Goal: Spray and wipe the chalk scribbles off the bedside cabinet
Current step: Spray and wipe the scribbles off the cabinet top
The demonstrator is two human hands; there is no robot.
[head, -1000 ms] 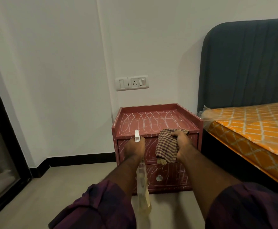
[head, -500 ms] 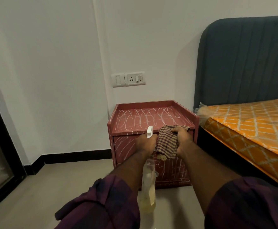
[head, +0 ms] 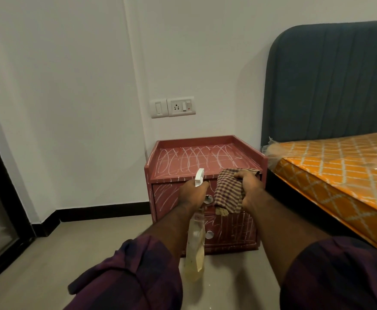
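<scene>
Scribbles [head: 194, 161] untouched across cabinet [head: 205, 139] top and drawers.
Left hand [head: 193, 193] fingers curl round spray bottle [head: 195, 253]; right hand [head: 249, 186] grips checked cloth [head: 227, 193]; spraying, wiping remain.

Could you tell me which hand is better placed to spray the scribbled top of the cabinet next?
Left, probably. The left hand grips the spray bottle, its white nozzle up near the front edge of the cabinet, whose scribbles are unwiped. The right hand holds only the checked cloth.
</scene>
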